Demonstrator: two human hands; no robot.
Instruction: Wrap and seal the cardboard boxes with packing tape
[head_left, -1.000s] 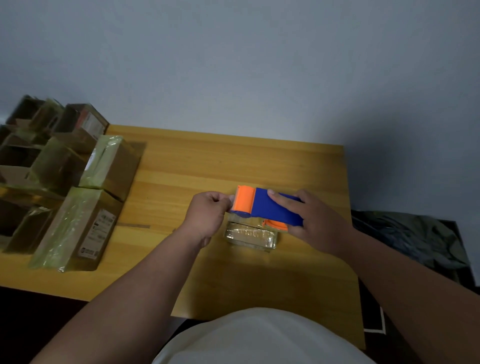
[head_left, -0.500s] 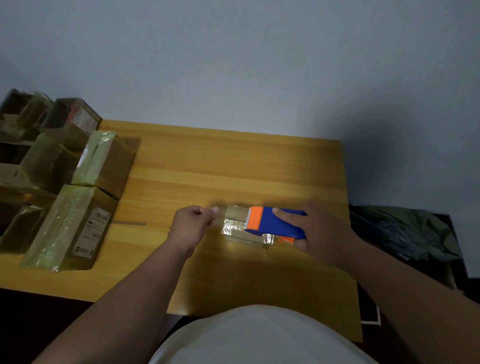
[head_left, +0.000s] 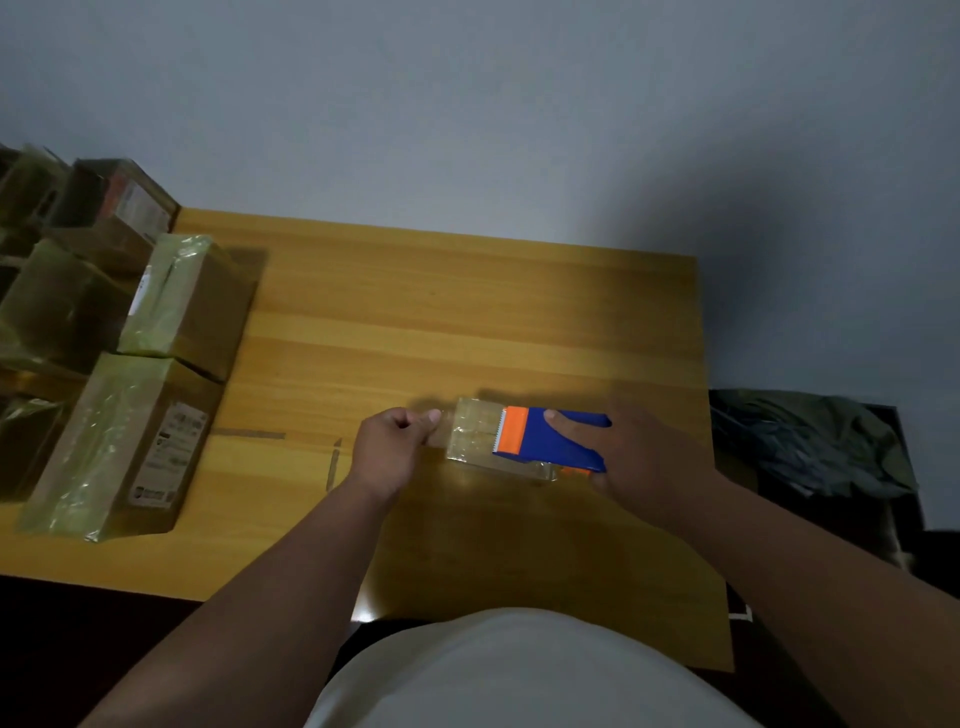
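A small cardboard box (head_left: 475, 441) wrapped in clear tape lies flat on the wooden table (head_left: 467, 312). On its right part rests a blue and orange tape dispenser (head_left: 545, 441), which my right hand (head_left: 639, 452) grips with the index finger laid along its top. My left hand (head_left: 392, 447) is just left of the box and pinches the free end of the clear tape (head_left: 441, 426) between thumb and fingers. The tape stretches from the dispenser's toothed orange edge across the box top to that hand.
Several tape-wrapped cardboard boxes (head_left: 130, 441) are stacked along the table's left side. Two short tape strips (head_left: 249, 434) stick to the table left of my left hand. A dark bundle of cloth (head_left: 810, 441) lies on the floor right of the table.
The dispenser came down from above the box onto its top and slid right. My left hand pulled the tape end out to the left, over the box.
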